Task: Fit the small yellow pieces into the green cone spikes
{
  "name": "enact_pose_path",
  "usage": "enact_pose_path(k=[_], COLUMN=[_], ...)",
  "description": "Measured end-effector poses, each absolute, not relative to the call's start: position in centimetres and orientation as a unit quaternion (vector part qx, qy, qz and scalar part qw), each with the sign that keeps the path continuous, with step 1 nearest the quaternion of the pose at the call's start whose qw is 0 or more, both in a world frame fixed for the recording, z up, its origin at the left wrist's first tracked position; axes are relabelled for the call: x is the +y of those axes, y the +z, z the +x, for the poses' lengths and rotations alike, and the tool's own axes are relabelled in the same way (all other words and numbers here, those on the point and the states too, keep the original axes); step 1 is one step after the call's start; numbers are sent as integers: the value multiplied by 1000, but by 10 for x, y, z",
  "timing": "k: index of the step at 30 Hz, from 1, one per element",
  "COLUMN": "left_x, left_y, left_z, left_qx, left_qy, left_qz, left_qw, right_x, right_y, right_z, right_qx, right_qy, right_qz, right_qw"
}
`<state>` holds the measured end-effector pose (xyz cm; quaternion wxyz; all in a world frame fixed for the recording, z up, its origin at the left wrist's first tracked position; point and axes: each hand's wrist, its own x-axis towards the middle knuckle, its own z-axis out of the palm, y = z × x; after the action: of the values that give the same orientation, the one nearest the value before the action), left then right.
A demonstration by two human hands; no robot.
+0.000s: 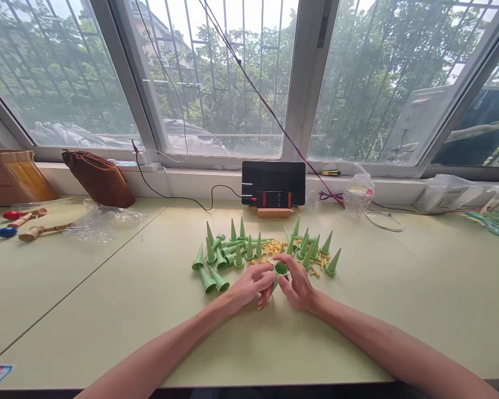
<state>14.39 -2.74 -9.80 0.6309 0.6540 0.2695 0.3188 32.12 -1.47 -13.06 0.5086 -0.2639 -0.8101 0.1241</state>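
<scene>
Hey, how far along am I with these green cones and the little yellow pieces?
Possibly done: upright cones stand either side of the yellow pieces, though I cannot tell whether anything is fitted in them. In hand: the left hand and right hand together hold one green cone, open end toward the camera. Probably left: several tipped cones lie on their sides at the left, and the yellow heap is sizeable.
</scene>
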Motion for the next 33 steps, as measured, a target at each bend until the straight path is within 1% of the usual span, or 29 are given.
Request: enact_pose_path(k=[8, 13, 23, 33], left_x=[-27, -26, -27, -26], left_y=[-102, -103, -101, -104], left_z=[144, 144, 144, 147], left_qx=[275, 268, 256, 232], left_qy=[312, 317, 319, 324], left_qz=[653, 644, 624, 591], left_qw=[633, 642, 666, 701], right_x=[-15, -15, -13, -12], right_y=[-128, -128, -132, -137], right_z=[319, 318, 317, 320], right_qx=[-823, -823, -813, -809], right_qy=[103, 117, 123, 173], right_qz=[-238, -253, -263, -257], right_qw=[505, 495, 504, 499])
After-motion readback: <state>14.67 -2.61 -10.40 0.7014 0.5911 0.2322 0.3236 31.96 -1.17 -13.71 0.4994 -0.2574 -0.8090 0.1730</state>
